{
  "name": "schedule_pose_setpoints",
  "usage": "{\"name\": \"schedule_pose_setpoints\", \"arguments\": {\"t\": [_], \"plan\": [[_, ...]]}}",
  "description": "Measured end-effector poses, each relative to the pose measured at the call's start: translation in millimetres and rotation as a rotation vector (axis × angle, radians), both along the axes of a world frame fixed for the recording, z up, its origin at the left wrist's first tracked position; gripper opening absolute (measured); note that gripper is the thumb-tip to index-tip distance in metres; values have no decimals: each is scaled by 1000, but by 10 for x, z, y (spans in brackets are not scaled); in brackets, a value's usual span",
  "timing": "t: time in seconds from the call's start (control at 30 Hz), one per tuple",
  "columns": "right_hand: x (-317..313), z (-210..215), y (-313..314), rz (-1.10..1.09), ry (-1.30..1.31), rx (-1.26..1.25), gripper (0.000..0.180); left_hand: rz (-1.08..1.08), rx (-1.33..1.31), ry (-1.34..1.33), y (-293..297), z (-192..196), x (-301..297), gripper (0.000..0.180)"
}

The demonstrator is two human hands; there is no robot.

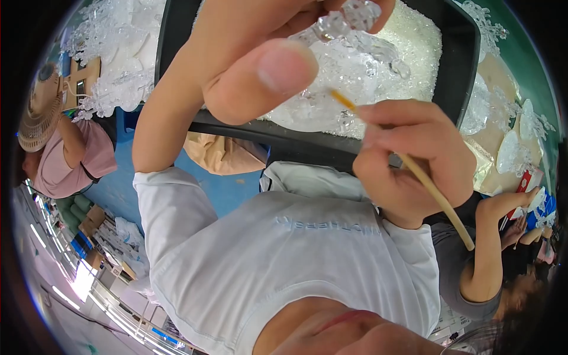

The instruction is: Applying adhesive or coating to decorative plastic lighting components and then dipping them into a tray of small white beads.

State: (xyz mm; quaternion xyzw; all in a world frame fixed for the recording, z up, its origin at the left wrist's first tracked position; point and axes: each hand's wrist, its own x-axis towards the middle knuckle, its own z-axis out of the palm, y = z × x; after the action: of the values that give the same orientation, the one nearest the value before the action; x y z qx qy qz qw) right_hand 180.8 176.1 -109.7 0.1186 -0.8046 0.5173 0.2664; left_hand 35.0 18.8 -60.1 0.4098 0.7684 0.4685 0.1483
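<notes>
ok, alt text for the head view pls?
The left hand pinches a clear crystal-like piece up close while the right hand holds a thin wooden stick toward it. Behind them is a black tray of clear pieces.

One view only, a head-worn fisheye tipped steeply down and very close: the left hand (260,59) fills the upper centre, the black tray (455,71) bends across the top, the wearer's white shirt (284,260) crowds the lower frame (edges curve hard).
</notes>
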Motion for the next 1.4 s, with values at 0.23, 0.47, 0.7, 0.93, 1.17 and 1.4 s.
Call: {"name": "schedule_pose_setpoints", "arguments": {"t": [0.23,0.47,0.7,0.93,1.17,1.4], "plan": [[-14,-45,-14,-40,6,0,24,-73,5,-1,-44,-148,-144,89],[-40,-17,-87,65,-47,10,24,-135,50,-9,5,-86,-135,87],[-45,-12,-116,9,-39,21,21,-94,93,-4,-2,-121,-81,86],[-67,-70,-94,-47,19,70,22,-55,124,-13,6,-130,7,87],[-20,-56,-84,41,-11,-60,23,-55,66,-3,33,-72,-12,86],[-28,-108,-92,-17,14,-34,22,-48,43,24,13,-110,-93,85]]}}
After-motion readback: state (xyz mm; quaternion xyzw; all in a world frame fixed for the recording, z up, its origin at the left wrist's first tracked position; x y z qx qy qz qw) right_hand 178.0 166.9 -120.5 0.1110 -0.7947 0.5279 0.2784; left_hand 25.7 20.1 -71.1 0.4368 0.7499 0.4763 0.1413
